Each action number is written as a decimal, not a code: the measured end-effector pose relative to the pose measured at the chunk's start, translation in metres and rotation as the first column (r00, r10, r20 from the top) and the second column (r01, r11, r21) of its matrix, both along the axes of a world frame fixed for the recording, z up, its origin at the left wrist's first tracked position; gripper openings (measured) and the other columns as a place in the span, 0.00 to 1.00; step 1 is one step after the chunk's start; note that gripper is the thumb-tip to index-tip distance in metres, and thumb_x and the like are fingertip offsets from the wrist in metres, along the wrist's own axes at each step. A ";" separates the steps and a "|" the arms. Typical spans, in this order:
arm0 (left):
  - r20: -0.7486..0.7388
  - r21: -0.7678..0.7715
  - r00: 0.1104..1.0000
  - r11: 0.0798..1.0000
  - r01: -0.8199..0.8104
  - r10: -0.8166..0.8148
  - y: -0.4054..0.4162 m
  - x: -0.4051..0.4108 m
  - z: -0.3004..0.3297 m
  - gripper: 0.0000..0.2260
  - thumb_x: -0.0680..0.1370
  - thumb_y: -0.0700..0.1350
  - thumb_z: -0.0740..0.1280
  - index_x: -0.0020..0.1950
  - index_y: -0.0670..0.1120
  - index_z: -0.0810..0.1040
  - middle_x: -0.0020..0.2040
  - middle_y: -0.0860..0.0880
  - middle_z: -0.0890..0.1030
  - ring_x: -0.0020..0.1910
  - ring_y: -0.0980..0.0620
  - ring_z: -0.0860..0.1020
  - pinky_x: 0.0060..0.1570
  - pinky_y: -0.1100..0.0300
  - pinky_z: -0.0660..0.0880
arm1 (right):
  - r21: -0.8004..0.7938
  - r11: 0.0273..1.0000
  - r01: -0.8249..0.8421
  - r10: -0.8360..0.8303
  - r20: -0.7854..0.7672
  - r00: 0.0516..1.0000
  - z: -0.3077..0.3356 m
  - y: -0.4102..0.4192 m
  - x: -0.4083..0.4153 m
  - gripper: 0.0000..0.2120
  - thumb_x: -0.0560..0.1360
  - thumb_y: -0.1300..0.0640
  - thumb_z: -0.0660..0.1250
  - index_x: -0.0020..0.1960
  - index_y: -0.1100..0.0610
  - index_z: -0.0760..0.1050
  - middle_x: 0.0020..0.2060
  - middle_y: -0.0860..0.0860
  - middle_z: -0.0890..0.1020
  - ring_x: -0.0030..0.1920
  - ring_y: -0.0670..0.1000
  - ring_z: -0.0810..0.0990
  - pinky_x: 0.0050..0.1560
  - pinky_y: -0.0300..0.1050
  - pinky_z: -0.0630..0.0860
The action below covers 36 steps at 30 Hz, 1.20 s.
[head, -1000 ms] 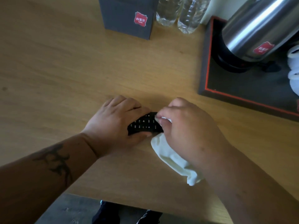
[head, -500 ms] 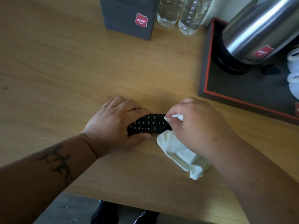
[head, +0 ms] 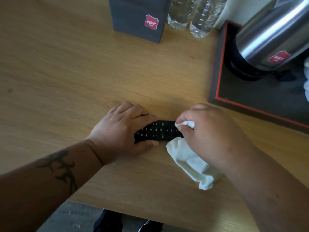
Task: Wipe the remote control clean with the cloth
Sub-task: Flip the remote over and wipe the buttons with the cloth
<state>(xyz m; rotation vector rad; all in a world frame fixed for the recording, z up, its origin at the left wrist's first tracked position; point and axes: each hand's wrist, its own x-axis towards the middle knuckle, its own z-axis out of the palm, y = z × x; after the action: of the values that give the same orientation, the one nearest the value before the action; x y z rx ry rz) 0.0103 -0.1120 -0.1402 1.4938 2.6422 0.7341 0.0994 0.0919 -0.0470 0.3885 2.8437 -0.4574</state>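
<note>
A black remote control (head: 158, 131) lies flat on the wooden table (head: 66, 72), buttons up, its long side running left to right. My left hand (head: 122, 131) grips its left end, fingers over the far edge and thumb along the near edge. My right hand (head: 212, 136) holds a white cloth (head: 192, 163) bunched in its fingers and presses a fold of it onto the remote's right end. The rest of the cloth trails on the table under my right wrist. The remote's right tip is hidden by the cloth and hand.
A dark grey box (head: 138, 19) with a red label stands at the back. Two clear water bottles (head: 190, 12) stand beside it. At the right, a dark tray (head: 260, 97) with a red edge carries a steel kettle (head: 270, 36). The table's near edge runs below my arms.
My right hand has slid the cloth to the right along the remote, uncovering more of its buttons. My left hand has stayed on the left end.
</note>
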 end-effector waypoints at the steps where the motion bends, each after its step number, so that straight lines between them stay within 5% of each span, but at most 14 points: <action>1: 0.004 -0.001 1.000 1.000 -0.001 0.001 0.000 0.000 0.000 0.27 0.73 0.66 0.65 0.65 0.51 0.77 0.55 0.52 0.78 0.53 0.50 0.74 0.57 0.51 0.73 | 0.024 1.000 -0.002 0.002 0.003 1.000 0.000 0.000 0.002 0.11 0.78 0.49 0.65 0.59 0.44 0.78 0.53 0.42 0.78 0.52 0.46 0.77 0.42 0.39 0.67; 3: 0.011 -0.002 1.000 1.000 -0.009 0.009 0.000 0.000 0.000 0.27 0.73 0.66 0.66 0.65 0.51 0.77 0.55 0.52 0.78 0.54 0.50 0.74 0.58 0.51 0.73 | 0.067 0.998 0.004 -0.004 -0.009 1.000 -0.001 0.000 0.005 0.14 0.79 0.47 0.64 0.62 0.48 0.77 0.53 0.45 0.78 0.53 0.48 0.77 0.45 0.41 0.69; 8: 0.016 -0.001 1.000 1.000 0.001 -0.001 0.000 0.000 0.001 0.27 0.73 0.66 0.67 0.66 0.52 0.77 0.56 0.53 0.78 0.55 0.50 0.75 0.59 0.51 0.73 | 0.083 0.994 -0.066 0.077 -0.132 0.988 -0.007 0.001 0.018 0.07 0.76 0.52 0.69 0.52 0.48 0.83 0.44 0.44 0.79 0.42 0.47 0.77 0.39 0.41 0.68; 16: -0.003 0.011 1.000 1.000 -0.005 0.005 0.000 0.001 -0.001 0.26 0.73 0.65 0.68 0.66 0.51 0.77 0.56 0.51 0.78 0.54 0.49 0.75 0.57 0.50 0.74 | 0.022 0.965 -0.259 0.255 -0.275 0.927 -0.025 -0.025 0.045 0.07 0.76 0.53 0.70 0.52 0.50 0.84 0.44 0.46 0.79 0.44 0.47 0.76 0.39 0.42 0.76; 25: 0.011 0.004 1.000 1.000 -0.024 0.024 0.001 0.001 0.002 0.27 0.73 0.65 0.67 0.66 0.50 0.77 0.56 0.51 0.78 0.54 0.48 0.76 0.57 0.49 0.75 | 0.115 0.975 -0.192 0.224 -0.472 0.853 -0.032 -0.009 0.055 0.06 0.77 0.59 0.70 0.51 0.55 0.85 0.45 0.49 0.82 0.46 0.49 0.79 0.50 0.35 0.72; 29: 0.008 0.001 1.000 1.000 -0.023 0.023 0.001 0.000 0.000 0.27 0.73 0.65 0.67 0.66 0.50 0.77 0.55 0.51 0.78 0.54 0.49 0.75 0.57 0.50 0.74 | 0.177 0.970 -0.164 0.227 -0.431 0.874 -0.037 -0.016 0.034 0.08 0.71 0.62 0.71 0.47 0.54 0.85 0.43 0.48 0.81 0.44 0.52 0.78 0.41 0.47 0.76; 36: 0.011 -0.013 1.000 1.000 -0.019 0.019 0.000 0.000 0.001 0.28 0.73 0.66 0.66 0.67 0.51 0.76 0.56 0.51 0.78 0.55 0.49 0.75 0.58 0.48 0.74 | 0.160 0.983 -0.091 0.153 -0.432 0.889 -0.031 0.001 0.048 0.06 0.72 0.61 0.73 0.47 0.53 0.85 0.41 0.47 0.80 0.42 0.50 0.78 0.36 0.47 0.77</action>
<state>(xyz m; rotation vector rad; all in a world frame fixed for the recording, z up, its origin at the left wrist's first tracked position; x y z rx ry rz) 0.0105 -0.1115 -0.1394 1.4598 2.6512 0.7226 0.1473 0.0929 -0.0783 0.1349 3.3318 -0.3667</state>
